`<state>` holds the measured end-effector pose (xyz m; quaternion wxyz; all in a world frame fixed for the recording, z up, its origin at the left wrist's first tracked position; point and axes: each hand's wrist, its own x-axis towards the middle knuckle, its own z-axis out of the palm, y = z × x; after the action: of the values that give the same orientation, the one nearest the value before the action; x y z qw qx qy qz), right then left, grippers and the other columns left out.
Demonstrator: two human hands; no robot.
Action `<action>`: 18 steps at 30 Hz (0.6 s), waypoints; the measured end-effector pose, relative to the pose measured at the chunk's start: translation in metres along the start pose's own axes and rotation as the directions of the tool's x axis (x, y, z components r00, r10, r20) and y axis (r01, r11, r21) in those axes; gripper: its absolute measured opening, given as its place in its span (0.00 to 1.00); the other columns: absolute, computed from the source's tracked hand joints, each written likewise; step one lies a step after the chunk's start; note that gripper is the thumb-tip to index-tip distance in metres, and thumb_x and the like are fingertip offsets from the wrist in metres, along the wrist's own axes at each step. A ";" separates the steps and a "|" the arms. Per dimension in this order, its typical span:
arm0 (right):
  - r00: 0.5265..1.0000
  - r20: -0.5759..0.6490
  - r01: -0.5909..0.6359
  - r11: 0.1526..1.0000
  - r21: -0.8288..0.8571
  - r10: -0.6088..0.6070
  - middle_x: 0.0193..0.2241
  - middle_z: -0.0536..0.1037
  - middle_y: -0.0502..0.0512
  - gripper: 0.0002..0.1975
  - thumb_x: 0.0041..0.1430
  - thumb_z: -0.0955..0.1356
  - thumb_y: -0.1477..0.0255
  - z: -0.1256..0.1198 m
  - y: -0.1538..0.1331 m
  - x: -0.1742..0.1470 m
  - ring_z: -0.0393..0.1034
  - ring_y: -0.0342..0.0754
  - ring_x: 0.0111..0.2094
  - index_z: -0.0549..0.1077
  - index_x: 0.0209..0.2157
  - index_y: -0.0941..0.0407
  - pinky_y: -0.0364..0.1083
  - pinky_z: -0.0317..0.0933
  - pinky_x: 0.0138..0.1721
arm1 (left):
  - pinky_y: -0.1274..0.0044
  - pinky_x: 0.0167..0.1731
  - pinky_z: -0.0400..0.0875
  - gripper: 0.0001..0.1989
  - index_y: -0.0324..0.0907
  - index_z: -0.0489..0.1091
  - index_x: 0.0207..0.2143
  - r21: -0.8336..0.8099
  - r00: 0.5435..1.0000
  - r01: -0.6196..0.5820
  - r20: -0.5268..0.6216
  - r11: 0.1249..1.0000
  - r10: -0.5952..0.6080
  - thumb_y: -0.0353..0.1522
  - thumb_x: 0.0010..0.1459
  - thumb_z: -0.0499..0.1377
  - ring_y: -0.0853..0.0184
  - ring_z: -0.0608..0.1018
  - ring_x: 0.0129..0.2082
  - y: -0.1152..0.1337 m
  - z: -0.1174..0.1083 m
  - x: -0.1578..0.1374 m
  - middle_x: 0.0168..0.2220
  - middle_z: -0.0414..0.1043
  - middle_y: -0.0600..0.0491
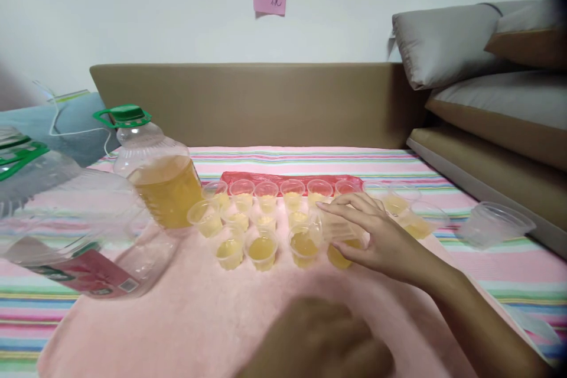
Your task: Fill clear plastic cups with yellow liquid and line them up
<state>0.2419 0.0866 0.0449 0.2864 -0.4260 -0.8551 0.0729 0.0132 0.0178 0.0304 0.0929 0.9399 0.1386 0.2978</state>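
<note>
My right hand (372,233) reaches in from the right, thumb and fingers around a clear plastic cup (339,225). That cup lies tipped sideways, its rim toward the left, over the front row of cups. Under it stands a cup of yellow liquid (340,255). To its left is another filled cup (304,246), upright. My left hand (325,339) is low in the view, in front of the cups, and smeared by motion. Its fingers cannot be made out. Several more small clear cups with yellow liquid, such as one front cup (261,251), stand in rows on a pink cloth (199,319).
A large bottle with a green cap (163,192) holds yellow liquid at the left. Nearer, a clear labelled bottle (106,271) leans into view. Red plastic (292,182) lies behind the cups. Empty clear cups (494,224) lie at the right, below stacked cushions (496,106).
</note>
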 end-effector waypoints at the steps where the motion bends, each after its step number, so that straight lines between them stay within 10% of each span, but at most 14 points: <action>1: 1.000 0.000 0.006 1.000 0.000 -0.006 0.61 0.66 0.53 0.28 0.71 0.68 0.69 0.000 -0.001 0.001 0.59 0.60 0.63 0.64 0.69 0.38 0.69 0.58 0.62 | 0.74 0.21 0.63 0.18 0.43 0.69 0.31 0.014 0.990 0.085 -0.117 0.996 -0.083 0.42 0.74 0.55 0.70 0.72 0.22 -0.007 -0.017 0.004 0.24 0.72 0.57; 4: 1.000 0.009 0.017 1.000 0.007 -0.017 0.59 0.66 0.54 0.30 0.68 0.68 0.73 0.000 -0.003 0.002 0.60 0.59 0.62 0.64 0.68 0.40 0.66 0.58 0.60 | 0.74 0.31 0.72 0.14 0.46 0.70 0.42 0.020 0.913 0.354 -0.225 0.935 -0.341 0.43 0.65 0.68 0.67 0.79 0.33 -0.028 -0.064 0.014 0.36 0.77 0.57; 7: 1.000 0.017 0.023 1.000 0.007 -0.023 0.57 0.67 0.53 0.34 0.68 0.68 0.76 0.001 -0.005 0.004 0.60 0.59 0.60 0.62 0.69 0.36 0.65 0.58 0.59 | 0.64 0.51 0.77 0.33 0.49 0.64 0.58 0.090 0.862 0.495 -0.176 0.865 -0.475 0.42 0.55 0.76 0.57 0.78 0.54 -0.045 -0.082 0.018 0.54 0.75 0.51; 18: 0.996 -0.001 0.085 0.993 -0.081 -0.085 0.57 0.66 0.53 0.42 0.62 0.69 0.84 0.005 -0.013 0.010 0.61 0.58 0.58 0.60 0.70 0.37 0.64 0.54 0.59 | 0.53 0.63 0.70 0.40 0.48 0.58 0.68 0.059 0.811 0.584 -0.094 0.809 -0.578 0.36 0.59 0.73 0.50 0.72 0.65 -0.069 -0.047 0.015 0.65 0.70 0.45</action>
<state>0.2255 0.0865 0.0504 0.2736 -0.4006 -0.8741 0.0251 -0.0162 0.0917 0.0588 0.1343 0.8444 0.4351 0.2822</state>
